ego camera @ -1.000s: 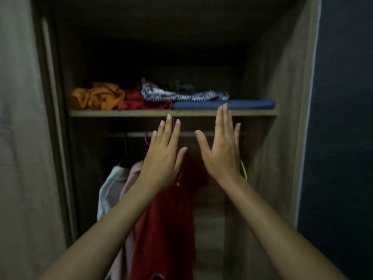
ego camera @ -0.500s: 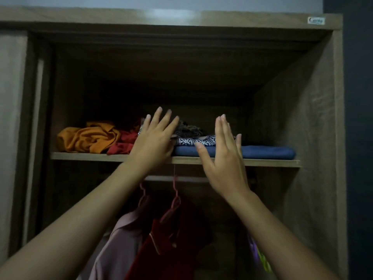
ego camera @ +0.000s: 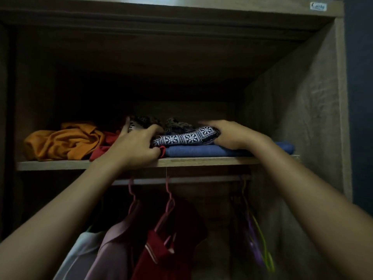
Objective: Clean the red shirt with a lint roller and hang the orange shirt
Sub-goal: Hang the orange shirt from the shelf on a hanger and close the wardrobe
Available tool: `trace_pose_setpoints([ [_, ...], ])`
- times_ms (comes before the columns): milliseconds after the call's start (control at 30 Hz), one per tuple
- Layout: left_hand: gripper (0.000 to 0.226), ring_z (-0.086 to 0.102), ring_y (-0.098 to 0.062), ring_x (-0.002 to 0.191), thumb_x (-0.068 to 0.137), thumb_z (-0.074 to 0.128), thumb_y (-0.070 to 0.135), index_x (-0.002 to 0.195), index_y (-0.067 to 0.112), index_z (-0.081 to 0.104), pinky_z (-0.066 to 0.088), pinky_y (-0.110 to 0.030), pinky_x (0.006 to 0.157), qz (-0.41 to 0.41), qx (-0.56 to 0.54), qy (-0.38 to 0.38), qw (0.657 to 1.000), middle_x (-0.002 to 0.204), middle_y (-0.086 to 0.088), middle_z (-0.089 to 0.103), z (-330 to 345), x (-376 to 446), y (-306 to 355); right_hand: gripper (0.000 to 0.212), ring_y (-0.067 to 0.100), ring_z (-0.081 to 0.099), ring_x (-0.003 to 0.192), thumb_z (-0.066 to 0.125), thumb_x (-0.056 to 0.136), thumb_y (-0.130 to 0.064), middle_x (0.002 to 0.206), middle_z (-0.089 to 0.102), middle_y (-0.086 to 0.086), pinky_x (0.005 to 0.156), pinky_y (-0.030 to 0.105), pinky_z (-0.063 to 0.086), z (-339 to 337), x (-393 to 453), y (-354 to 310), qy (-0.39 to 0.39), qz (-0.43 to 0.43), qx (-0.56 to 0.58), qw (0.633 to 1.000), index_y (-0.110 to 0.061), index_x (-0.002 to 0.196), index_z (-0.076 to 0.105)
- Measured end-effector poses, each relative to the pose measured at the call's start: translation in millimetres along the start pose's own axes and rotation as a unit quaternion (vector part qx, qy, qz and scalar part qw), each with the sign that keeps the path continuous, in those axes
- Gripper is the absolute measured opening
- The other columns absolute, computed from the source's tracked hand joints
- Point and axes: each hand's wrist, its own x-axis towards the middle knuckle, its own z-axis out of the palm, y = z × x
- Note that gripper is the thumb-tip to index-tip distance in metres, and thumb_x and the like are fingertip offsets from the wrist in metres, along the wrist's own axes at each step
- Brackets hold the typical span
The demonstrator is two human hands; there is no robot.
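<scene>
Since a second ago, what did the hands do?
Both hands went up from the hanging clothes to the shelf. The left hand and right hand now grip the patterned cloth. The orange shirt and blue folded cloth stayed put.

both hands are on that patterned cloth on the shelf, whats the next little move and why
Probably lift the patterned cloth slightly and shift it right. The left hand and right hand grip its two ends, and it seems to lie over the red garment beside the orange shirt, so clearing it should free the red one.
</scene>
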Motion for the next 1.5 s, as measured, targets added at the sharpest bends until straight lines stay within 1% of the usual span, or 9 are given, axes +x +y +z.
trace_pose_setpoints([
  [133, 0.046, 0.049, -0.025, 0.127, 0.088, 0.05, 0.022, 0.133, 0.03, 0.049, 0.012, -0.05, 0.118, 0.007, 0.009, -0.013, 1.0, 0.13, -0.002, 0.061, 4.5, 16.3, 11.2, 0.049, 0.024, 0.06, 0.109, 0.051, 0.091, 0.0, 0.126, 0.065, 0.004, 0.088, 0.029, 0.046, -11.9, 9.0, 24.9, 0.047, -0.014, -0.103, 0.993, -0.029, 0.128, 0.063],
  [233, 0.04, 0.057, -0.029, 0.117, 0.09, 0.048, 0.013, 0.127, 0.028, 0.055, 0.038, -0.044, 0.104, 0.051, -0.015, -0.005, 0.999, 0.126, -0.007, 0.063, 8.3, 38.0, 29.8, 0.042, 0.028, 0.065, 0.096, 0.053, 0.09, 0.001, 0.111, 0.068, 0.01, 0.077, 0.033, 0.049, -31.0, 0.9, 46.9, 0.108, 0.009, -0.164, 0.98, -0.026, 0.119, 0.068],
  [400, 0.045, 0.055, -0.026, 0.116, 0.095, 0.042, 0.007, 0.136, 0.025, 0.05, 0.041, -0.037, 0.096, 0.057, -0.059, -0.112, 0.99, 0.132, -0.008, 0.057, 8.8, 62.9, 75.4, 0.031, 0.035, 0.066, 0.091, 0.055, 0.087, 0.001, 0.098, 0.069, 0.016, 0.068, 0.035, 0.047, -36.7, -21.9, 72.6, 0.158, 0.059, -0.284, 0.944, -0.016, 0.107, 0.071],
  [567, 0.043, 0.054, -0.025, 0.112, 0.094, 0.038, 0.008, 0.13, 0.024, 0.055, 0.037, -0.031, 0.086, 0.035, -0.038, -0.195, 0.979, 0.128, -0.007, 0.057, -2.3, 52.2, 88.2, 0.039, 0.031, 0.062, 0.102, 0.047, 0.088, -0.007, 0.111, 0.069, 0.009, 0.081, 0.033, 0.049, -35.6, -34.0, 74.1, 0.02, 0.103, -0.178, 0.979, -0.025, 0.116, 0.067],
  [700, 0.033, 0.057, -0.019, 0.092, 0.093, 0.038, 0.034, 0.104, 0.02, 0.065, 0.042, -0.035, 0.084, 0.003, -0.104, -0.23, 0.968, 0.116, -0.004, 0.062, -19.4, 59.6, 85.3, 0.025, 0.021, 0.053, 0.073, 0.048, 0.081, -0.033, 0.082, 0.061, 0.005, 0.063, 0.033, 0.039, -50.9, -32.2, 50.9, -0.006, 0.139, -0.009, 0.99, -0.015, 0.084, 0.065],
  [833, 0.057, 0.048, -0.027, 0.124, 0.098, 0.025, 0.053, 0.134, 0.017, 0.051, 0.033, -0.039, 0.105, -0.035, -0.138, -0.18, 0.973, 0.141, -0.012, 0.049, -11.3, 77.7, 87.9, 0.063, 0.031, 0.05, 0.126, 0.032, 0.094, -0.063, 0.138, 0.055, 0.009, 0.104, 0.041, 0.039, -41.1, -11.7, 43.1, 0.08, 0.123, -0.064, 0.987, -0.021, 0.134, 0.057],
  [967, 0.035, 0.052, -0.02, 0.114, 0.097, 0.035, 0.05, 0.118, 0.031, 0.055, 0.035, -0.04, 0.106, -0.078, -0.165, -0.297, 0.937, 0.134, -0.003, 0.053, 20.9, 82.4, 76.2, 0.052, 0.029, 0.051, 0.124, 0.037, 0.097, -0.054, 0.142, 0.053, 0.009, 0.096, 0.034, 0.038, -15.2, -1.8, 50.5, -0.017, 0.107, -0.064, 0.992, -0.023, 0.132, 0.059],
  [1200, 0.056, 0.035, -0.027, 0.138, 0.1, 0.018, 0.051, 0.142, 0.023, 0.042, 0.023, -0.042, 0.115, -0.004, -0.071, -0.188, 0.98, 0.151, -0.009, 0.038, 22.8, 62.0, 75.9, 0.05, 0.034, 0.05, 0.124, 0.027, 0.102, -0.046, 0.139, 0.055, 0.013, 0.1, 0.039, 0.039, -4.6, -17.9, 53.7, 0.037, 0.088, -0.09, 0.991, -0.021, 0.124, 0.064],
  [1500, 0.043, 0.049, -0.027, 0.12, 0.102, 0.022, 0.038, 0.127, 0.019, 0.052, 0.038, -0.042, 0.102, 0.079, -0.066, -0.081, 0.991, 0.13, -0.009, 0.054, 22.5, 20.3, 60.9, 0.048, 0.034, 0.051, 0.121, 0.026, 0.104, -0.039, 0.138, 0.054, 0.016, 0.094, 0.037, 0.039, -5.2, -26.1, 42.5, 0.026, 0.105, -0.117, 0.987, -0.019, 0.129, 0.062],
])
